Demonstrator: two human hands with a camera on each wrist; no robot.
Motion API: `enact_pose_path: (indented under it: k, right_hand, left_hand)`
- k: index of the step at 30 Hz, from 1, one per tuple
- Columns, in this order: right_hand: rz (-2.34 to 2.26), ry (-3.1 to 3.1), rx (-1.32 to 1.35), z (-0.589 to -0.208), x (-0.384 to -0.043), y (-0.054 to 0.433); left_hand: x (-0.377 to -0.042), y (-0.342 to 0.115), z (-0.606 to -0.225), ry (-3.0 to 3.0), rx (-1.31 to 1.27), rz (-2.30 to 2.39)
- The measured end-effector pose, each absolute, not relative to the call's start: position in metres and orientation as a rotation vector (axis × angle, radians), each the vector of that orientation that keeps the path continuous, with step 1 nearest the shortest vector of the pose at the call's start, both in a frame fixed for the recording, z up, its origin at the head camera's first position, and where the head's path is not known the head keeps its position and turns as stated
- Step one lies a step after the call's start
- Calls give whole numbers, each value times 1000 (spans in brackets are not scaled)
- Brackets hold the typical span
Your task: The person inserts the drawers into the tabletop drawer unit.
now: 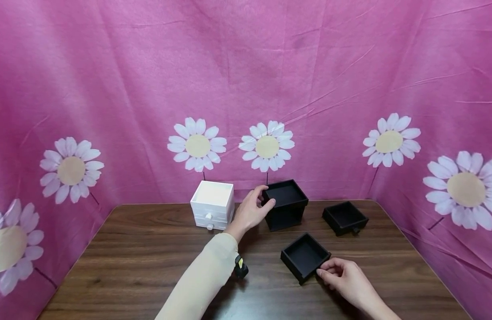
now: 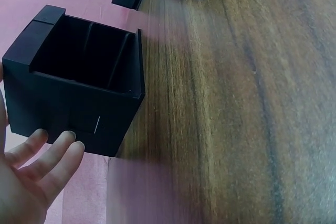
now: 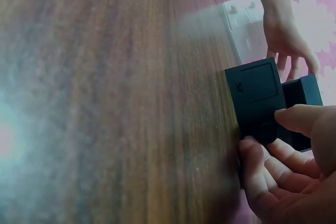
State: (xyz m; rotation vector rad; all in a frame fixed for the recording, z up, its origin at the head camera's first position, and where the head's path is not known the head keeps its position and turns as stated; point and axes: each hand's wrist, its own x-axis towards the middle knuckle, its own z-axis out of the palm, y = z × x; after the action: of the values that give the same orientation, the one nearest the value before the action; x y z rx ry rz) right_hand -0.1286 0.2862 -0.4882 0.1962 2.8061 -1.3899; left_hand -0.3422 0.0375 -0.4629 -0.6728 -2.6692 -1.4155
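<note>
My left hand holds the upper left edge of a black drawer cabinet. Its thumb lies near the front top edge, and several fingertips rest along the side wall. The cabinet's front opening is a bare cavity in the left wrist view. Nearer to me, a square black drawer is turned at an angle. At its right corner my right hand pinches the front around a round knob, with thumb above and fingers below in the right wrist view.
A second black drawer with a knob lies at the right. Left of the cabinet stands a white drawer unit with two knobs. All stand on a brown wooden table, backed by a pink flowered cloth.
</note>
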Motion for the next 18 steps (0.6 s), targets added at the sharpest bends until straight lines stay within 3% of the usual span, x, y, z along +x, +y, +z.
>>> enact_pose_path:
  k: [18]
  right_hand:
    - [-1751,2438,118,-495,-137,293]
  left_hand:
    - [-343,37,-464,-2661,-675,-1464]
